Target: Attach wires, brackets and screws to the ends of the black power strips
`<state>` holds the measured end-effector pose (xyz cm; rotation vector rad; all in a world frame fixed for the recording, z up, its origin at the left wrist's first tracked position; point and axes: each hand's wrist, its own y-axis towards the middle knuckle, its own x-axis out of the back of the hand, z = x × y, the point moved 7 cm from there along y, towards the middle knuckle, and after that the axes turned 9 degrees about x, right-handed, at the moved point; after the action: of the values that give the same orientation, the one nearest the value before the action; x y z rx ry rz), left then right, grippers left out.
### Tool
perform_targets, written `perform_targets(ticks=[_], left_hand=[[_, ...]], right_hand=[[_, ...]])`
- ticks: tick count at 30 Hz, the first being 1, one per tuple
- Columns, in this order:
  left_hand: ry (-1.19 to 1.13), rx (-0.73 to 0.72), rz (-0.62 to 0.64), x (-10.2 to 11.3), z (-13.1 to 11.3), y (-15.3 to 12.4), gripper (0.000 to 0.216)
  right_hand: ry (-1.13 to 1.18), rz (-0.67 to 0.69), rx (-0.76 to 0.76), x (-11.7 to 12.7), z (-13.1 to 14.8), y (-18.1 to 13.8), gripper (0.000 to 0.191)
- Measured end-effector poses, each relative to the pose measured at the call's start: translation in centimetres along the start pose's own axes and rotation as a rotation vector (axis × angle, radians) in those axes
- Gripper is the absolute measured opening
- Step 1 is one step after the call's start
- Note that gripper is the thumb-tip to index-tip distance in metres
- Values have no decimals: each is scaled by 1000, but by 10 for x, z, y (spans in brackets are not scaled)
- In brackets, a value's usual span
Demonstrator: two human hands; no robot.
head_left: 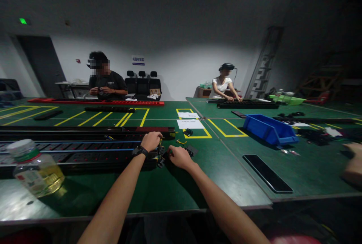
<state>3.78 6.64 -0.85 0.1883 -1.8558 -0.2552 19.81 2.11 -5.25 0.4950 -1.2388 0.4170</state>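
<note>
At the right end of a long black rail (93, 156) with blue wires along it, my left hand (151, 141) has its fingers curled down; what they grip is hidden. A dark watch (139, 151) is on that wrist. My right hand (180, 156) is pinched on a small black part (161, 160), just right of the rail's end. Short yellow wires show between the two hands. A dark flat piece (192, 150) lies just beyond my right hand. Behind the rail runs a second long black strip (93, 132).
A clear bottle (39, 172) of yellow liquid stands at left. On the right are a phone (267, 173), a blue bin (268, 131), and a person's hand (353, 163). Papers (190, 124) lie ahead. Two people (106, 82) (224, 85) work across the green table (226, 176).
</note>
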Motion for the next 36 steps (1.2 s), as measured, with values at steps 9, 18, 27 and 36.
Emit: perform_targets(ticks=[9,18,27,36], left_hand=[[2,-7,1,0,0,0,38],[2,-7,-1,0,0,0,37],[1,-9,-2,-1,-1,0,37],[-1,-5,-4,-2,1,1,38]], right_hand=[[6,-2,2,2,1,-1,30],[5,-14,-1,2,2,-2,29],[-2,-40,-27,6,3,-4,25],[-103,-229,-300,33,-18,-13,31]])
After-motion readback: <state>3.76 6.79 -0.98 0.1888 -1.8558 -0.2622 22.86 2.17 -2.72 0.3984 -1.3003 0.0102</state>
